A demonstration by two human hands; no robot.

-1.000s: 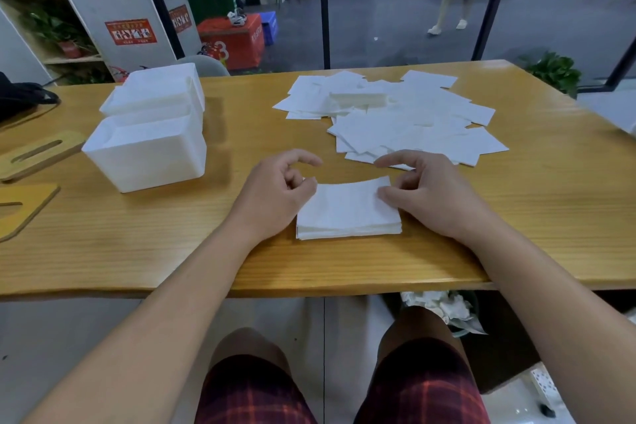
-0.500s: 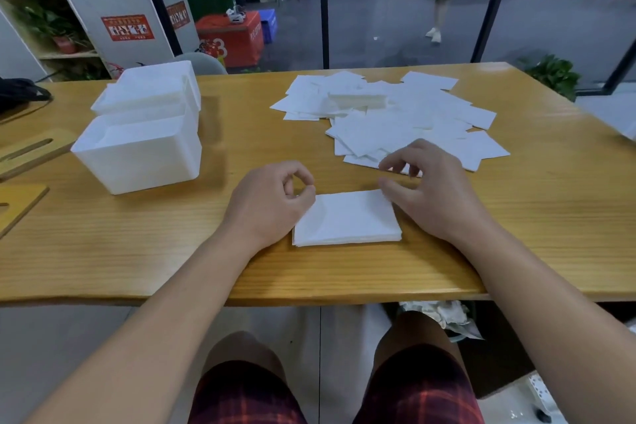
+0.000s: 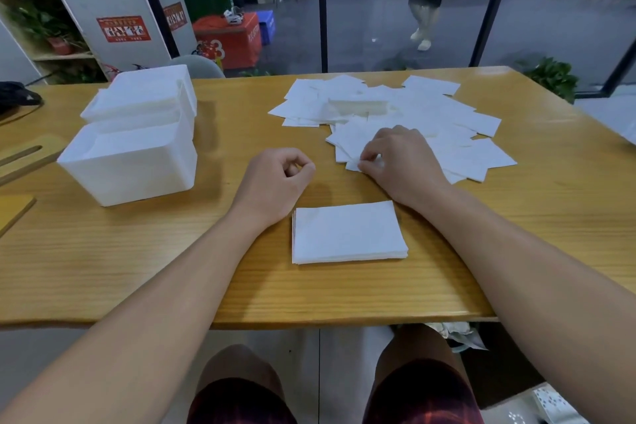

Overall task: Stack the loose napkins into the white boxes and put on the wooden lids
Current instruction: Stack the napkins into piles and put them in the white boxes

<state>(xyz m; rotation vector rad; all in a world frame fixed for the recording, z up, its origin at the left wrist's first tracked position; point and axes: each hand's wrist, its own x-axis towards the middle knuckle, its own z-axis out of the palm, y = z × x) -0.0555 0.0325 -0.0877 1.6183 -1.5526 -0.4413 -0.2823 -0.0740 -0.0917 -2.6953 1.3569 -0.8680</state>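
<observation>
Head view, near stack: neat pile of white paper napkins [image 3: 347, 234] on the yellow wooden tabletop [image 3: 103, 268].
Left hand [image 3: 275, 182]: fingers curled, empty.
Right hand [image 3: 401, 162]: fingers pinching a loose white napkin [image 3: 352, 166] at the scattered pile's edge.
White plastic boxes [image 3: 130, 162]: far left.

Napkin stack [image 3: 348, 234] near table [image 3: 137, 268] front edge, loose napkins [image 3: 430, 120] behind, boxes [image 3: 137, 144] left.

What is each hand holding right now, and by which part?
The right hand pinches a loose napkin at its near corner, at the edge of the scattered pile. The left hand is curled and holds nothing.
</observation>
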